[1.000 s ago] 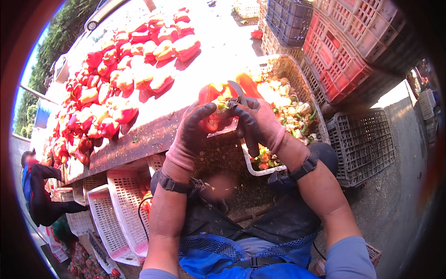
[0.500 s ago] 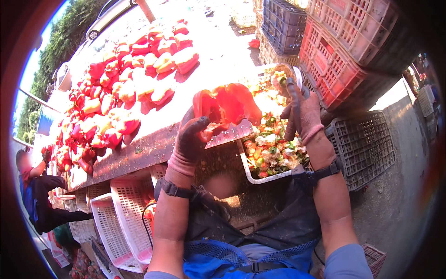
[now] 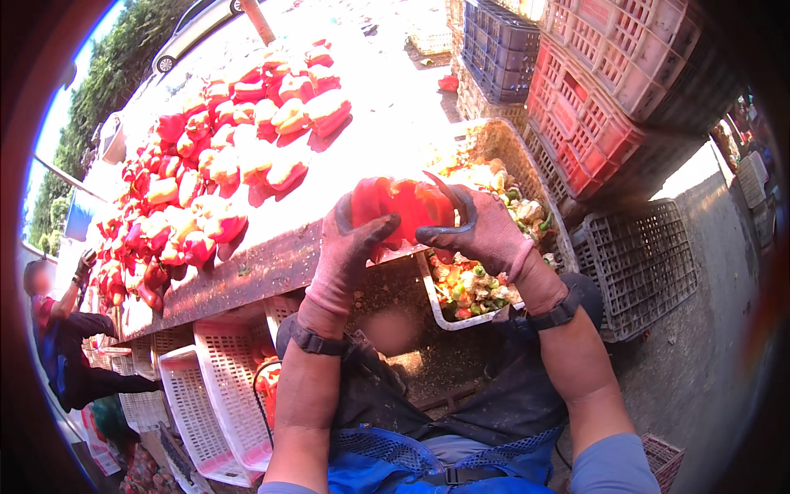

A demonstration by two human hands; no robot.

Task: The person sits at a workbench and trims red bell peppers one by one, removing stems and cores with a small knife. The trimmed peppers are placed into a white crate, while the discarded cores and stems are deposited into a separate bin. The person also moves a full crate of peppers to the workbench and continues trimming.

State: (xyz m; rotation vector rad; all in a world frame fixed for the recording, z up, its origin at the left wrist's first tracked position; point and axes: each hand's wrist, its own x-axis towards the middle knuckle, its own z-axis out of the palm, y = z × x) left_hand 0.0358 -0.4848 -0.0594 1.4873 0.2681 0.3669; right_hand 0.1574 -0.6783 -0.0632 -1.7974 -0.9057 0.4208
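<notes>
In front of my chest a red bell pepper (image 3: 403,204), opened and hollow-looking, is held up between both gloved hands. My left hand (image 3: 354,235) wraps its left side, thumb across the front. My right hand (image 3: 477,226) is closed on its right side, thumb and fingers against the flesh. A thin, dark reddish strip (image 3: 443,188) sticks up by the right fingers; whether it is a blade or pepper cannot be made out. Just beyond and below my right hand stands a pale tub (image 3: 561,235) of pepper cores and trimmings (image 3: 473,284).
Many red bell peppers (image 3: 222,165) lie heaped on the table (image 3: 247,276) at left. Stacked crates (image 3: 588,99) rise at the far right, with a dark crate (image 3: 646,267) below. White baskets (image 3: 226,379) stand under the table. Another person (image 3: 66,337) works at the far left.
My right hand has come left from over the tub onto the pepper. The pepper core seen at its fingertips is gone from them. My left hand keeps hold of the pepper.
</notes>
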